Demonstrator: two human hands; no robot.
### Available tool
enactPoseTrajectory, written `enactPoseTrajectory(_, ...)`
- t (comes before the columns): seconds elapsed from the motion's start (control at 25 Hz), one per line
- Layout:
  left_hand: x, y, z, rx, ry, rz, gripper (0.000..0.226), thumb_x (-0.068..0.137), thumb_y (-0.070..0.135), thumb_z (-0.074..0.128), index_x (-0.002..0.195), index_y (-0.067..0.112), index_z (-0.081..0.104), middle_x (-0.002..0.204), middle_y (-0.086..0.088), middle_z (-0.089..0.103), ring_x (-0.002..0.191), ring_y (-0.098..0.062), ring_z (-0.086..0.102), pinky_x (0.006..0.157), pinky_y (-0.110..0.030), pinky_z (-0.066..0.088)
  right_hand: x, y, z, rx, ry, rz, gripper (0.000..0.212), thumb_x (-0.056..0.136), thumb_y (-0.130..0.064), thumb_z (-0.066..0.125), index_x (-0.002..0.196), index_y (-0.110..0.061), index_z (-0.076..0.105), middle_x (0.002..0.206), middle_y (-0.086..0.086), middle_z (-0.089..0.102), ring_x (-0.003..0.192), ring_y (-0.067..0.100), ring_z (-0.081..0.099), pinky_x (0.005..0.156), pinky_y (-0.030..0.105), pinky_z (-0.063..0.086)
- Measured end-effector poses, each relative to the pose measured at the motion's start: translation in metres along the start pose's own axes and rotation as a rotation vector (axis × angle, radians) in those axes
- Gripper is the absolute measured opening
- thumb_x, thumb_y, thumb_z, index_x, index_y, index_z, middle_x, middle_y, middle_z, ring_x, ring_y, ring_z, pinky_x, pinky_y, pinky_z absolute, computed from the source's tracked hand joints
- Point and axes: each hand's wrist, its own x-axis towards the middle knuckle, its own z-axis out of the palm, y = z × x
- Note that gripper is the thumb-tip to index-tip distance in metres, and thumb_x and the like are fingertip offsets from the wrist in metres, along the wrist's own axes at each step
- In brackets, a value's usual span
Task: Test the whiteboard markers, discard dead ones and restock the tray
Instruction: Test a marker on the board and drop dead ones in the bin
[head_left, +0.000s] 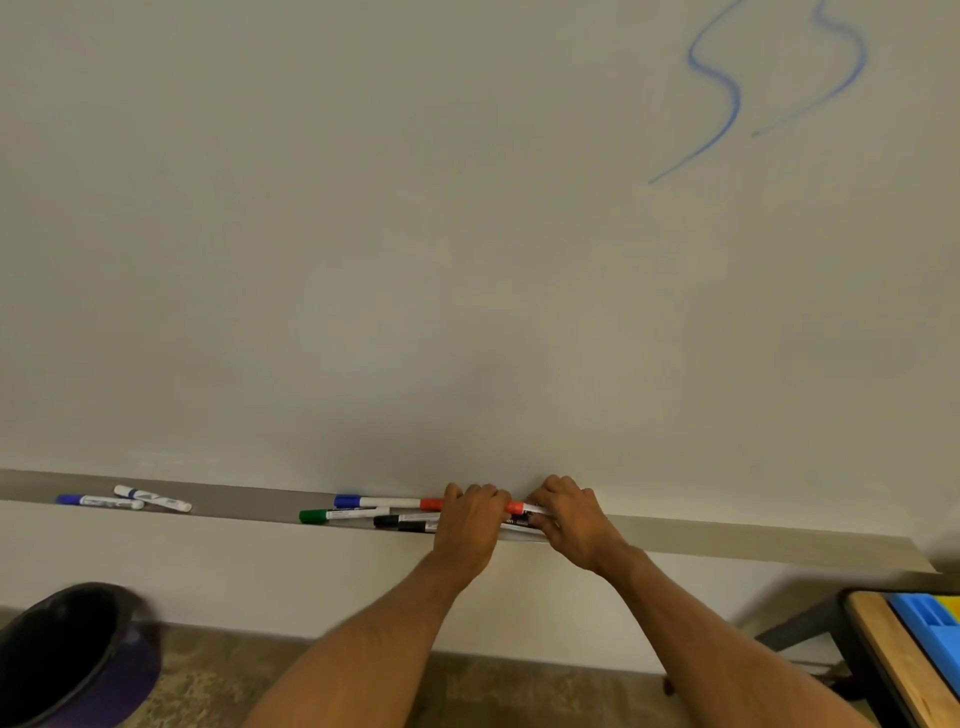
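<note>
A grey marker tray (727, 538) runs along the foot of the whiteboard (415, 234). In its middle lie a blue-capped marker (374, 501), a green-capped marker (332, 515) and two black-capped markers (400, 522). My left hand (470, 519) and my right hand (571, 514) are both down on this cluster, fingers curled over the markers. A red-capped marker (515, 507) shows between the two hands, and both seem to hold it. Two blue wavy test strokes (727, 98) mark the board at upper right.
Two more blue-capped markers (130, 500) lie at the tray's left end. A dark round bin (67, 660) stands on the floor at lower left. At lower right a wooden table (883, 660) carries a blue and yellow organiser (930, 623).
</note>
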Motion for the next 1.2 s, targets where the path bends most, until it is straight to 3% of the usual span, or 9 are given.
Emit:
enactPoseTrajectory(0.12, 0.005, -0.001, -0.021, 0.072, 0.008, 0.045, 0.013, 0.099, 0.031, 0.048, 0.101, 0.024, 0.060, 0.103, 0.002, 0.065, 0.092, -0.018, 0.057, 0.085, -0.034, 0.028, 0.007, -0.007, -0.023, 0.061, -0.027, -0.006, 0.025, 0.097, -0.034, 0.045, 0.107, -0.017, 0.061, 0.103, 0.002, 0.061, 0.089, 0.014, 0.052, 0.077, 0.026, 0.043)
enactPoseTrajectory(0.24, 0.010, -0.001, -0.037, 0.092, 0.032, 0.086, 0.015, 0.097, 0.035, 0.052, 0.105, 0.024, 0.059, 0.103, 0.003, 0.065, 0.092, -0.018, 0.057, 0.087, -0.035, 0.027, 0.014, -0.014, -0.045, 0.092, -0.088, -0.006, 0.025, 0.098, -0.032, 0.044, 0.110, -0.015, 0.058, 0.102, 0.006, 0.065, 0.086, 0.018, 0.057, 0.076, 0.028, 0.046)
enactPoseTrajectory(0.36, 0.015, 0.002, -0.054, 0.149, 0.100, 0.102, 0.021, 0.101, 0.035, 0.042, 0.112, 0.022, 0.054, 0.104, 0.000, 0.065, 0.095, -0.023, 0.058, 0.089, -0.037, 0.028, 0.017, -0.019, -0.062, 0.056, -0.087, -0.022, 0.032, 0.100, -0.035, 0.038, 0.117, -0.015, 0.056, 0.109, 0.005, 0.062, 0.092, 0.019, 0.057, 0.079, 0.028, 0.045)
enactPoseTrajectory(0.56, 0.020, 0.003, -0.078, 0.232, 0.178, 0.123, 0.025, 0.101, 0.030, 0.042, 0.124, 0.021, 0.048, 0.110, -0.005, 0.065, 0.103, -0.025, 0.056, 0.094, -0.037, 0.028, 0.017, -0.025, -0.084, -0.093, 0.074, -0.057, 0.045, 0.098, -0.051, 0.022, 0.122, -0.028, 0.053, 0.103, -0.002, 0.065, 0.087, 0.015, 0.061, 0.075, 0.031, 0.050)
enactPoseTrajectory(0.76, 0.023, 0.003, -0.097, 0.273, 0.226, 0.155, 0.027, 0.102, 0.027, 0.042, 0.127, 0.019, 0.045, 0.113, -0.005, 0.065, 0.105, -0.025, 0.054, 0.092, -0.036, 0.029, 0.016, -0.035, -0.095, -0.138, 0.263, -0.078, 0.080, 0.083, -0.071, -0.007, 0.122, -0.035, 0.054, 0.092, -0.007, 0.069, 0.077, 0.013, 0.064, 0.065, 0.028, 0.052)
enactPoseTrajectory(0.92, 0.019, 0.000, -0.102, 0.283, 0.260, 0.158, 0.026, 0.102, 0.026, 0.043, 0.127, 0.020, 0.046, 0.112, -0.005, 0.065, 0.102, -0.024, 0.054, 0.089, -0.035, 0.029, 0.019, -0.042, -0.102, -0.154, 0.289, -0.104, 0.076, 0.084, -0.071, -0.002, 0.121, -0.037, 0.056, 0.095, -0.010, 0.071, 0.078, 0.011, 0.065, 0.065, 0.027, 0.053)
enactPoseTrajectory(1.08, 0.015, -0.007, -0.105, 0.268, 0.304, 0.197, 0.024, 0.098, 0.025, 0.052, 0.121, 0.021, 0.053, 0.100, -0.004, 0.069, 0.091, -0.023, 0.058, 0.085, -0.035, 0.034, 0.021, -0.049, -0.109, -0.153, 0.297, -0.103, 0.083, 0.078, -0.077, -0.006, 0.118, -0.039, 0.057, 0.092, -0.010, 0.071, 0.077, 0.010, 0.064, 0.066, 0.026, 0.052)
enactPoseTrajectory(1.2, 0.010, -0.012, -0.110, 0.290, 0.346, 0.242, 0.024, 0.083, 0.027, 0.074, 0.104, 0.023, 0.063, 0.078, 0.001, 0.070, 0.071, -0.018, 0.060, 0.072, -0.033, 0.041, 0.020, -0.051, -0.115, -0.158, 0.291, -0.094, 0.085, 0.074, -0.081, -0.002, 0.118, -0.039, 0.058, 0.089, -0.008, 0.072, 0.076, 0.010, 0.064, 0.064, 0.023, 0.047)
